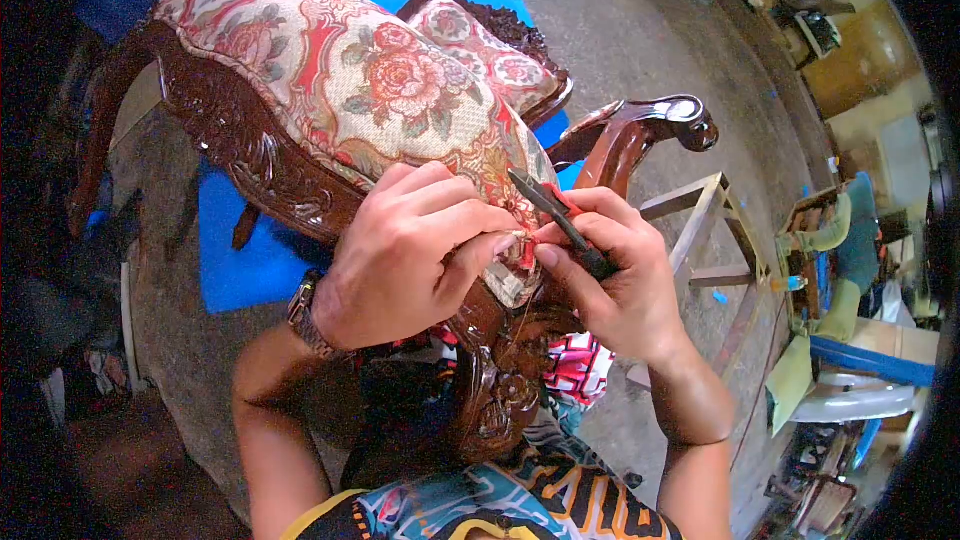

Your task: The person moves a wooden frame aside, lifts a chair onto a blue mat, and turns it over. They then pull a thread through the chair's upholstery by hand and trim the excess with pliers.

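A carved dark wooden chair (262, 175) lies tilted before me, its seat covered in floral fabric (405, 85). At the near corner of the seat my left hand (415, 255) is closed, thumb and index finger pinched at the fabric edge; what lies between the fingertips is too small to name. Close beside it, my right hand (625, 275) holds a dark pointed tool (560, 212) with a red part, its tip up and to the left over the fabric. The fingertips of both hands nearly meet above a red patch at the corner.
Blue sheeting (235, 255) lies under the chair. A curled wooden arm (650, 120) rises at the right of the seat. Farther right stand a bare wooden frame (705, 225) and a stack of furniture parts (850, 340). A carved leg (490, 390) points towards my body.
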`<state>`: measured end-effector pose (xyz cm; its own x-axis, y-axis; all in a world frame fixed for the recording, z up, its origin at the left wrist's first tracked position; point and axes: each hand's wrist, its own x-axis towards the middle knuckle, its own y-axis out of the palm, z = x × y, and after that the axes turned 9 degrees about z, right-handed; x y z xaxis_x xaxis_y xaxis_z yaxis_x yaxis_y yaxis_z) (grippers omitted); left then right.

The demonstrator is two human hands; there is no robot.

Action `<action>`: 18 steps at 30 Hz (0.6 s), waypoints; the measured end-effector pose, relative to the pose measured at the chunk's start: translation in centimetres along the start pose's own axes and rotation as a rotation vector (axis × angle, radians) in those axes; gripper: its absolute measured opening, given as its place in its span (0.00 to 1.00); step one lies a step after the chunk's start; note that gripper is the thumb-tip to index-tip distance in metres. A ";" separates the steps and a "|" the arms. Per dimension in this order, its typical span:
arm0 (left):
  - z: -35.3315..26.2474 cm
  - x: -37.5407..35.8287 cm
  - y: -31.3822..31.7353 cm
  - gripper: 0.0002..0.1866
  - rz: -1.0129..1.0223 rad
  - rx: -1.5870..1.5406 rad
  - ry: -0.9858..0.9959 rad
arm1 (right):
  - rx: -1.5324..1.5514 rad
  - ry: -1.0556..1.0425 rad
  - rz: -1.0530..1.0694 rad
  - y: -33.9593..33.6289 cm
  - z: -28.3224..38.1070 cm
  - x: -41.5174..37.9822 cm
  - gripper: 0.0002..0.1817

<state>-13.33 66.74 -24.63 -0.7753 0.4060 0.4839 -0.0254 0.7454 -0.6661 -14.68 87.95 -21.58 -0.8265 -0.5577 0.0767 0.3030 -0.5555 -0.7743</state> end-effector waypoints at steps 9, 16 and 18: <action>-0.3 0.2 -0.1 0.06 0.012 0.001 -0.030 | 0.008 -0.077 -0.033 0.3 -0.2 -0.1 0.07; -0.1 0.0 0.1 0.07 -0.034 0.005 0.031 | -0.255 -0.403 -0.235 1.6 -0.1 -0.6 0.11; -0.2 -0.2 0.6 0.08 -0.082 0.066 0.047 | -0.232 -0.406 -0.237 2.2 -0.9 -0.7 0.18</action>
<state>-13.05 67.19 -25.01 -0.7383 0.3710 0.5632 -0.1297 0.7414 -0.6584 -13.84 87.62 -23.89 -0.5953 -0.6527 0.4687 -0.0212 -0.5703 -0.8212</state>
